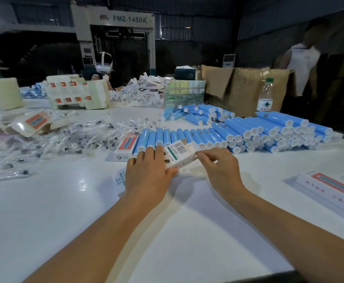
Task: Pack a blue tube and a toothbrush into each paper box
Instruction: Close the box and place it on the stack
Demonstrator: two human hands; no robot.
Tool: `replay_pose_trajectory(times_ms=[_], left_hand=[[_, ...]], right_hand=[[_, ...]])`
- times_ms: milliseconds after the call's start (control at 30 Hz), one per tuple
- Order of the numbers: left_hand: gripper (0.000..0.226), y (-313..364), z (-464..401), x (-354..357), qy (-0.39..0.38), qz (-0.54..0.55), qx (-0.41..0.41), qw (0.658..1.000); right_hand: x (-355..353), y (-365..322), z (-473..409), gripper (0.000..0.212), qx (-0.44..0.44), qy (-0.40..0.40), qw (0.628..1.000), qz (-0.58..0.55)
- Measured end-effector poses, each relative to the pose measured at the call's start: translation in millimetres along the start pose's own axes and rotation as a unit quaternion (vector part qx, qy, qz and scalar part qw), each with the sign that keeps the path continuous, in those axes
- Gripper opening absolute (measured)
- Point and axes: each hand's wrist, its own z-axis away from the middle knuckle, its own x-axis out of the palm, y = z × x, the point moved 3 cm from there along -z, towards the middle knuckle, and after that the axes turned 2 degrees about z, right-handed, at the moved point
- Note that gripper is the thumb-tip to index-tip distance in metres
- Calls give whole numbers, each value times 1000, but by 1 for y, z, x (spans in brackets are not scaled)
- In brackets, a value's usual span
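Both hands grip one paper box (179, 155): left hand (148, 174) wraps it, right hand (218, 164) pinches its end. White table (65, 211) carries blue tubes (269, 131) far right, wrapped toothbrushes (65, 139) far left; dim workshop behind.

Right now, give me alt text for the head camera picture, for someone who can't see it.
Two bare hands hold a small paper box over a white table: the left hand grips it, the right hand pinches its end. Behind lie rows of blue tubes and, to the left, wrapped toothbrushes.
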Motion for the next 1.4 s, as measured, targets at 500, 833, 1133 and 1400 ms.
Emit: replay_pose_trajectory(times_ms=[500,833,1133,1400], left_hand=[[67,9,4,4,-1,-50,29,998],[67,19,10,7,1,-70,61,996],[66,17,9,9,-1,-68,57,996],[68,13,5,5,19,-32,23,999]], right_hand=[[12,1,4,41,62,-75,994,-58],[16,4,2,20,78,-96,992,-25],[24,4,4,33,36,-121,992,25],[10,17,-8,59,289,-35,899,-327]])
